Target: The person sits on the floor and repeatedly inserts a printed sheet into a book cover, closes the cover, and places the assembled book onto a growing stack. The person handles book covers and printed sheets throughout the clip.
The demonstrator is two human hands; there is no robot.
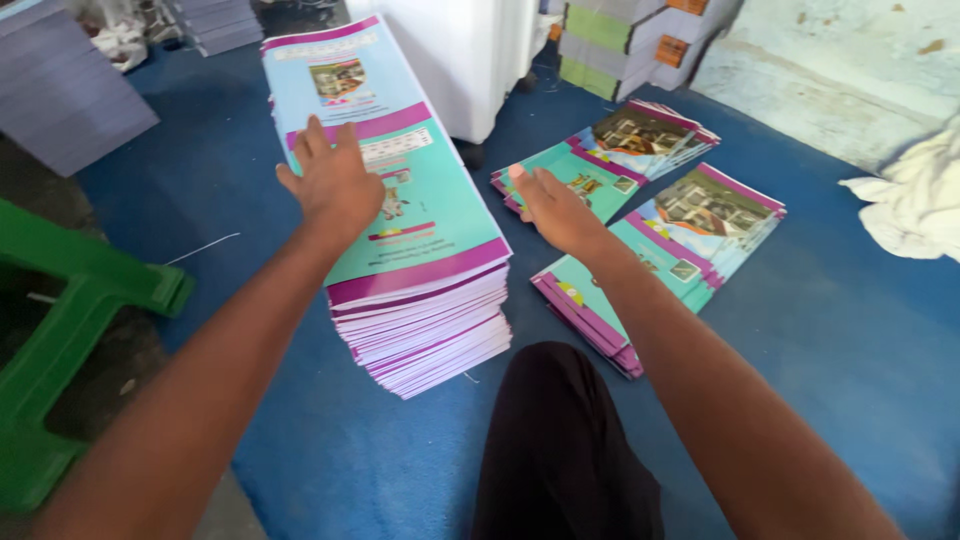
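A tall stack of printed cover sheets (420,290), teal with magenta bands, stands on the blue floor in front of me. My left hand (333,180) lies flat on the top sheet, fingers spread. My right hand (553,208) reaches forward with open fingers just right of the stack, over the gap toward two lower piles of folded covers: the far pile of folded covers (625,145) and the near pile of folded covers (680,245). Neither hand grips anything. My dark-trousered knee (560,440) is at the bottom centre.
A green plastic stool (70,300) stands at the left. A white block (450,50) rises behind the tall stack. Grey paper stacks (60,90) sit at the far left, coloured bundles (620,40) at the back, and a white cloth (915,200) at the right.
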